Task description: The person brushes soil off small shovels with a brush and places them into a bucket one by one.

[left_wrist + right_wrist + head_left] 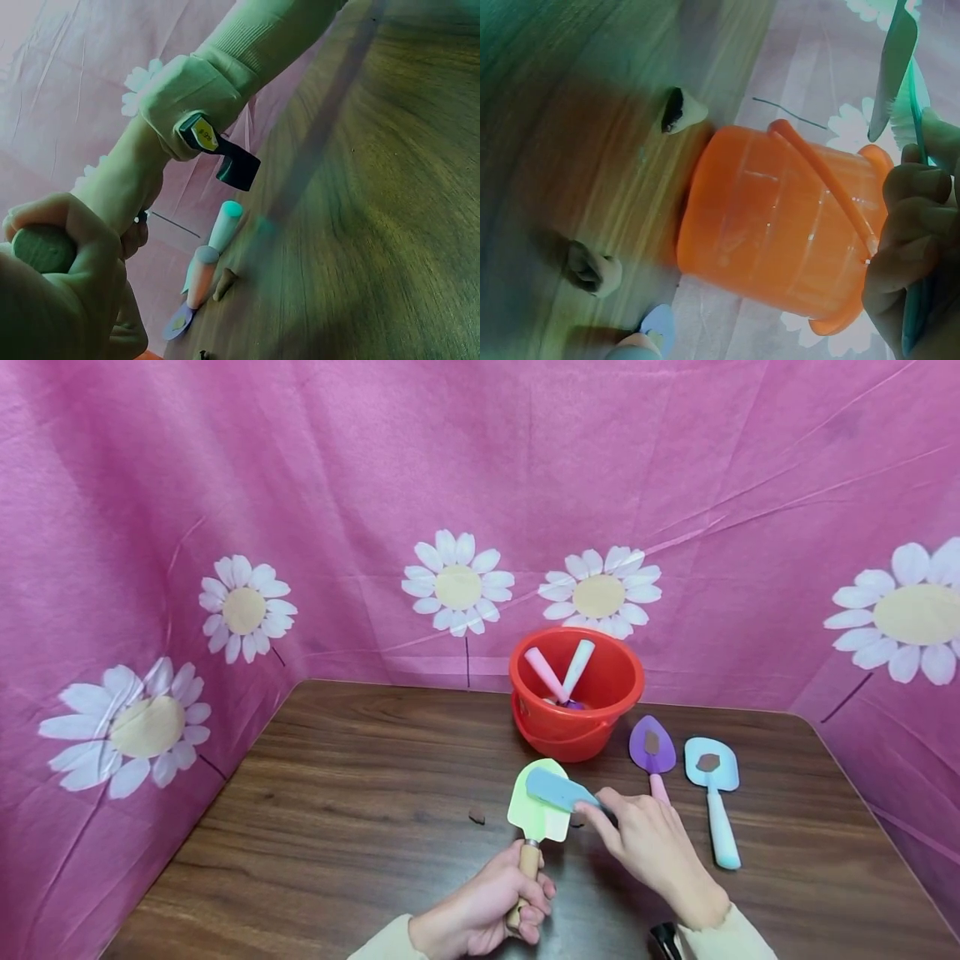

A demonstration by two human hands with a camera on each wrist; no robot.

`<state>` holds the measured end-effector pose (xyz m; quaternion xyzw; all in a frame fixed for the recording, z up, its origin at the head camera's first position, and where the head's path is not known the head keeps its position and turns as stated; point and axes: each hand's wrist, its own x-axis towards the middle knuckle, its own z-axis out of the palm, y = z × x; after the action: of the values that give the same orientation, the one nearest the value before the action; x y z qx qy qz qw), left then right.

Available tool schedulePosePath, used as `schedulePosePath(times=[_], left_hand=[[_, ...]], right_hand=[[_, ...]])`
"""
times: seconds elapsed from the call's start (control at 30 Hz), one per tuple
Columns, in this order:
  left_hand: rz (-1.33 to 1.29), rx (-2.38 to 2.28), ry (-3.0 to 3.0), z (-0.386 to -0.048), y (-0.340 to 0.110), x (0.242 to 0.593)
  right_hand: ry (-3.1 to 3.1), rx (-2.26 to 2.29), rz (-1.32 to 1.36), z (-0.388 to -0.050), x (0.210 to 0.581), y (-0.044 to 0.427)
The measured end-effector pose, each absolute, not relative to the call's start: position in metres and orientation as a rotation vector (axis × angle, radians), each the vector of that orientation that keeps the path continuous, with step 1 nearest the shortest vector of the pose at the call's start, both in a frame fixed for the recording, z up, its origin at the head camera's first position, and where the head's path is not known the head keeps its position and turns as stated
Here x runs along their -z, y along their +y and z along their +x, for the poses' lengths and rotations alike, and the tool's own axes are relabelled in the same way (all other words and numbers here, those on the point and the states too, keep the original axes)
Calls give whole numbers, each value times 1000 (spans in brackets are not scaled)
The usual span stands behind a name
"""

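Observation:
My left hand [495, 893] grips the wooden handle of a light green toy shovel [523, 802], its blade raised over the table. In my right hand [648, 835] is a blue brush [551, 787], pinched near its handle end and lying across the front of the shovel blade. Pale bristles [909, 112] show beside the blade in the right wrist view; whether they touch it I cannot tell. A small brown piece [477, 817] lies on the table left of the shovel, and another brown piece [577, 823] is partly hidden near the brush.
Behind the hands stands a red bucket [562, 745] with a pink and a pale handle sticking up inside. To its right lie a purple trowel [643, 727] and a light blue shovel [722, 831], each with a brown patch on its blade. A pink flowered cloth [360, 485] hangs behind the wooden table.

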<state>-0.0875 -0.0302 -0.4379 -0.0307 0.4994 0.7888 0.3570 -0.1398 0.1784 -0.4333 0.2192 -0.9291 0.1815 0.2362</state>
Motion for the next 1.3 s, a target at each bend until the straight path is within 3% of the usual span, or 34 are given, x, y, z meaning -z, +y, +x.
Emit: schedulePosePath(times=[0.53,0.93,1.3], left_hand=[[-42,-2001,1228,-76,-32,445],[-126,-2069,1249,-83,-36,444],[-117,-2035,1262,-79,-36,445]], right_hand=[[-2515,-584,456,-150,436,182],[-2705,-565,827,-128,425,173],[-2707,-461,621,-136,428,176]])
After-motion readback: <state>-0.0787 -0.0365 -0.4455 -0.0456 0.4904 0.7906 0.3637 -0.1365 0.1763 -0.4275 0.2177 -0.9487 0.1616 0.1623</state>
